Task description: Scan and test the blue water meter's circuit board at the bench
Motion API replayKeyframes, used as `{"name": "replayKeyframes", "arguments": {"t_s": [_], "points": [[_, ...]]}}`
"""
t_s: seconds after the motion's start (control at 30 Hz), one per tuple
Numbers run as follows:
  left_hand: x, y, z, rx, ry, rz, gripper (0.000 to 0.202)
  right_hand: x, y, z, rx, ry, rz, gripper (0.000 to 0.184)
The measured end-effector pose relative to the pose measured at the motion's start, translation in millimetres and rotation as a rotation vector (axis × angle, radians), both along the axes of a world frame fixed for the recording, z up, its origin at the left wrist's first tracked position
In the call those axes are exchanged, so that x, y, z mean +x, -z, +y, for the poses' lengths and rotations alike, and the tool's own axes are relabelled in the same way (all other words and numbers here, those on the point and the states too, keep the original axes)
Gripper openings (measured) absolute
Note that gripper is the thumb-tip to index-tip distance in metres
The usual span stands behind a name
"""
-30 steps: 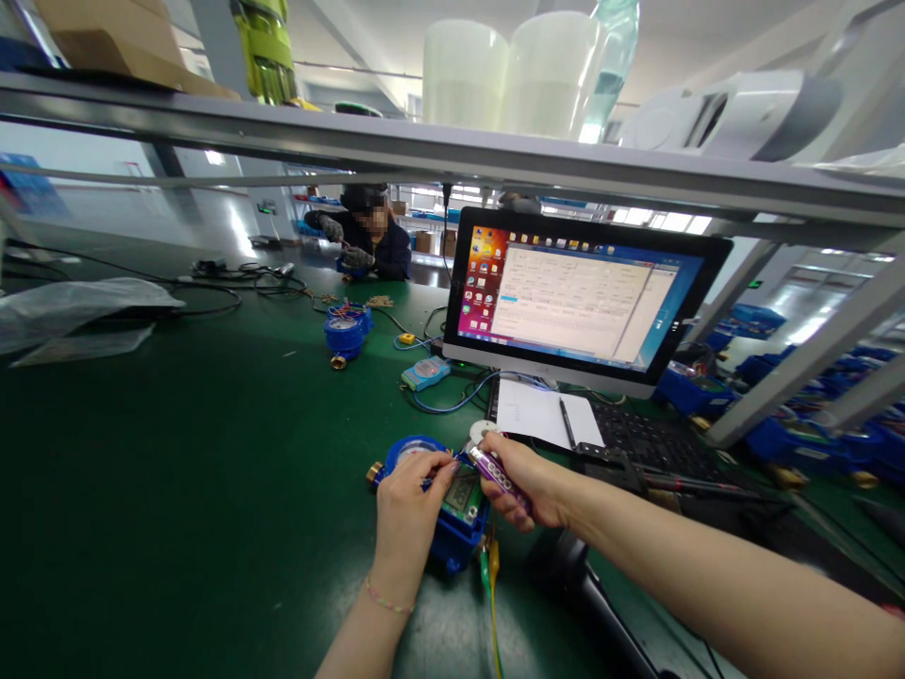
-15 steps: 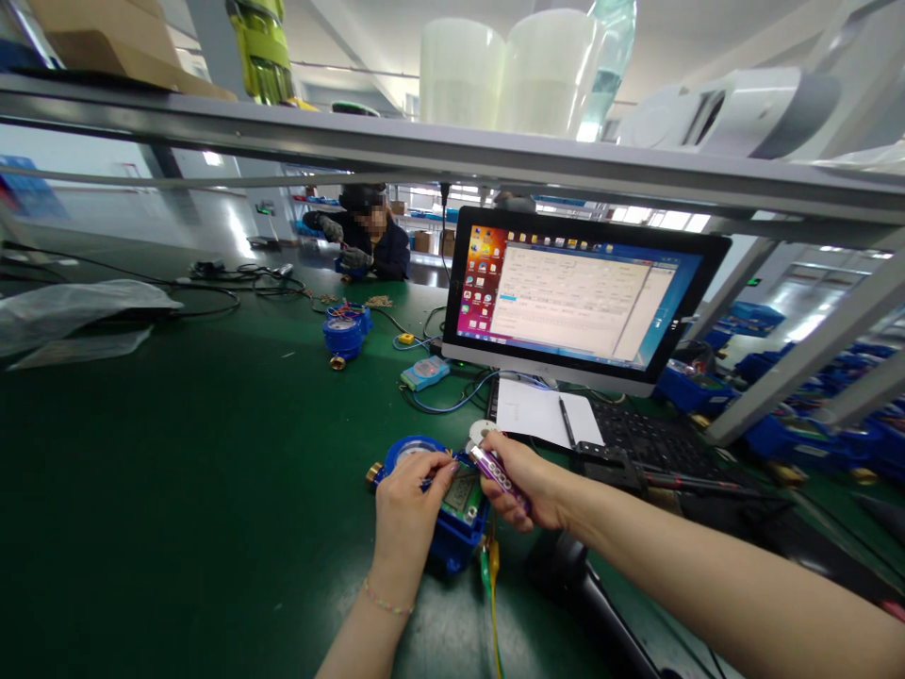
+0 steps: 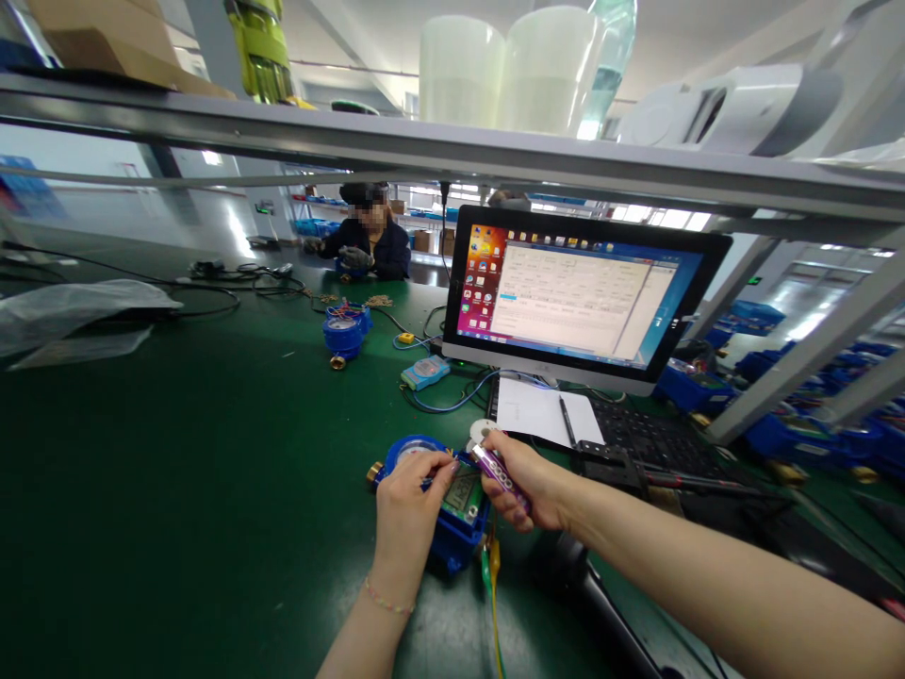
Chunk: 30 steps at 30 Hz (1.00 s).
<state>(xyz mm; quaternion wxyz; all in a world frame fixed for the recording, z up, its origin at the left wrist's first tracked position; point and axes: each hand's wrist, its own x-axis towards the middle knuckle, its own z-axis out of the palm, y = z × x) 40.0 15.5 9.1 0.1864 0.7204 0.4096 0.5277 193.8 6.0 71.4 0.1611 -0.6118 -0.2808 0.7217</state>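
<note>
two bare hands are at the blue meter (image 3: 456, 547), which lies on the green table (image 3: 212, 471) at six o'clock in my head view. i see the left hand (image 3: 404, 505) over its housing, thumb and forefinger pinched narrow on thin wires (image 3: 453, 456); i cannot tell how many are between them. the right hand (image 3: 519, 479) has its fingers wrapped around a purple tool (image 3: 501, 478), its metal end pointing to about ten o'clock, near the left fingertips. between the hands i make out a green circuit board (image 3: 463, 492) with a small display.

taking the meter as my clock centre, a brass fitting (image 3: 374, 473) sticks out at ten, a white disc (image 3: 483, 431) sits at one, and a green clip (image 3: 485, 571) and a yellow clip (image 3: 495, 558) hang at five. out at two i have a sheet of paper (image 3: 534, 413) with a pen (image 3: 567, 421) on it, below the lit monitor (image 3: 576, 297). a light-blue device (image 3: 425, 372) lies at twelve, a second blue meter (image 3: 344, 335) at eleven, and past that sits another person (image 3: 390, 253) wearing gloves.
</note>
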Motion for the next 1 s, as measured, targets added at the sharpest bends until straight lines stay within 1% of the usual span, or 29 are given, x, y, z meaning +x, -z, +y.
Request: {"name": "replayKeyframes", "arguments": {"t_s": [0.6, 1.0], "points": [[0.3, 0.5, 0.7, 0.008, 0.000, -0.001, 0.006, -1.0, 0.2, -1.3, 0.002, 0.046, 0.004, 0.049], [-0.2, -1.1, 0.0, 0.015, 0.007, -0.005, 0.008, -0.8, 0.3, -2.8, 0.004, 0.070, 0.037, 0.048]]}}
